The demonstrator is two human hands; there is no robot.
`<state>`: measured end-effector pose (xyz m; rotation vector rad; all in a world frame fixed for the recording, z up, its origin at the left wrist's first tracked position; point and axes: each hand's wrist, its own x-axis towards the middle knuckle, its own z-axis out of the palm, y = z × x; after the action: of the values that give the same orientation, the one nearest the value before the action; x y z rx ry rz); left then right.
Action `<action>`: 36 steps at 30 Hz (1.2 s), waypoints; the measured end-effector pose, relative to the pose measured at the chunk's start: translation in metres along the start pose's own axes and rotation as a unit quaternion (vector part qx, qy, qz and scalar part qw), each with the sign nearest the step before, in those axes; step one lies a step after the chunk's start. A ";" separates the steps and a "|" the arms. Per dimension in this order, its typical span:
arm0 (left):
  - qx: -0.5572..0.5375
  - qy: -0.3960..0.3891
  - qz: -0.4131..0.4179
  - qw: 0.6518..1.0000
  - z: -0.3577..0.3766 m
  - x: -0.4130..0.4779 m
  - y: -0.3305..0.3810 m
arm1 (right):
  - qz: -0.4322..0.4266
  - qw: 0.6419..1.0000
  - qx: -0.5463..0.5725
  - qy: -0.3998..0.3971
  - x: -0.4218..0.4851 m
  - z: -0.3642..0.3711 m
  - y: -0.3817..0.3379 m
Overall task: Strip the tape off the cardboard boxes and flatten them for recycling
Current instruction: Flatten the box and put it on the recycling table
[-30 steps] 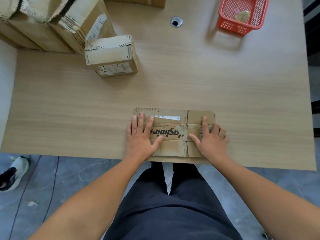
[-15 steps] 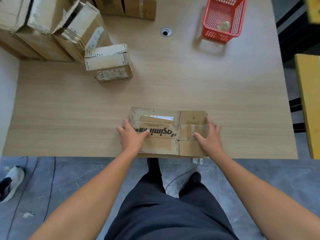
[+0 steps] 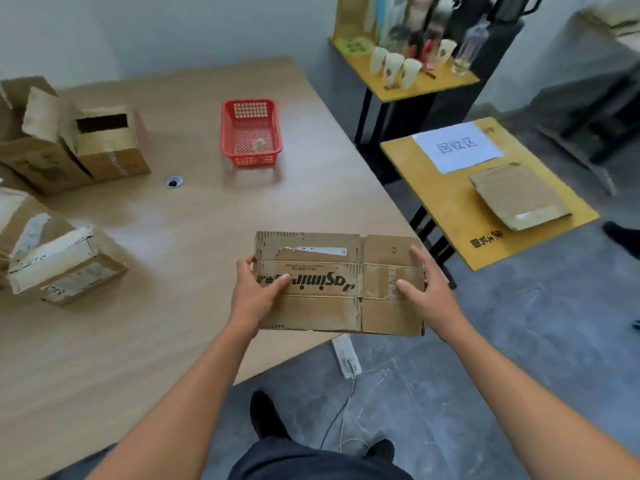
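1. The flattened cardboard box [image 3: 339, 282] is a creased brown corrugated slab. It is held level between both hands at the near right corner of the worktop [image 3: 173, 237], with its right part out over the grey floor.
2. Its upper face shows fold lines running lengthwise, dark printed lettering across the middle panel, a torn white label on the far panel and ragged, perforated edges.
3. The left hand [image 3: 254, 296] grips the slab's left edge. The thumb lies flat on the printed panel and the fingers [image 3: 245, 265] are curled round the edge.
4. The right hand [image 3: 427, 292] grips the right edge the same way, thumb pressed on top and fingers wrapped along the side.
5. The worktop is a pale wood-grain laminate with a round metal cable grommet [image 3: 174, 181] set into it.
6. A small taped box [image 3: 65, 268], scuffed and whitish along its seams, sits at the left edge.
7. Behind it stand open cartons [image 3: 104, 143] with their flaps raised.
8. A red plastic basket [image 3: 251, 133] with perforated walls stands on the far side, with a small pale wad lying in it.
9. To the right, apart from the worktop, is a yellow side table [image 3: 433, 188] on black legs. It bears a white paper sign [image 3: 457, 145] and another flat cardboard piece [image 3: 519, 195].
10. A white power strip [image 3: 346, 356] lies on the marbled floor with its thin cord trailing.
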<state>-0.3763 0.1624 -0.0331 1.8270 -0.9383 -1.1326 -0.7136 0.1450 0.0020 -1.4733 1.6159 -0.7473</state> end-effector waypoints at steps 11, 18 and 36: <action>-0.065 -0.140 0.115 0.981 0.197 -0.079 0.114 | -0.006 0.976 0.160 0.145 -0.068 -0.211 0.109; -0.131 -0.215 0.072 0.965 0.280 -0.114 0.122 | 0.028 0.934 0.284 0.216 -0.095 -0.283 0.152; -0.096 -0.277 0.026 0.956 0.491 -0.017 0.164 | 0.135 0.939 0.230 0.220 0.041 -0.420 0.232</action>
<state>-0.8666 -0.0046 -0.0312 1.3377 -1.1286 -1.6834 -1.1929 0.0992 0.0074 -0.7636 1.7603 -1.2539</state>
